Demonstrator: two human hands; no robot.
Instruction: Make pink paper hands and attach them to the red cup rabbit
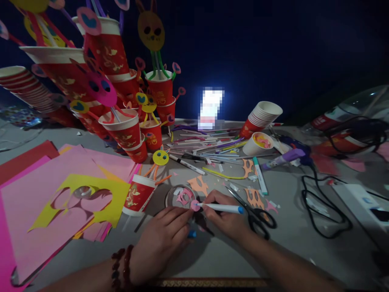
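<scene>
My right hand [226, 219] pinches a white marker with a blue end [225, 208]. Its tip meets a small pink paper circle [195, 205], which the fingertips of my left hand [165, 233] hold. A blue marker cap [191, 234] shows beside the left fingers; whether they grip it I cannot tell. Just beyond my hands lies a clear round lid or dish [168, 196] with pink paper scraps [184, 196] in it. Black-handled scissors [258, 221] rest by my right wrist. To the left stands a red paper cup [139, 194] topped by a yellow paper bunny face [160, 157].
Stacked red cups with paper figures [121, 129] crowd the back left. Coloured paper sheets [36, 190] cover the left side. Loose sticks [197, 142], a black pen [188, 165] and a teal marker [260, 176] lie ahead. A black cable [306, 219] loops at right.
</scene>
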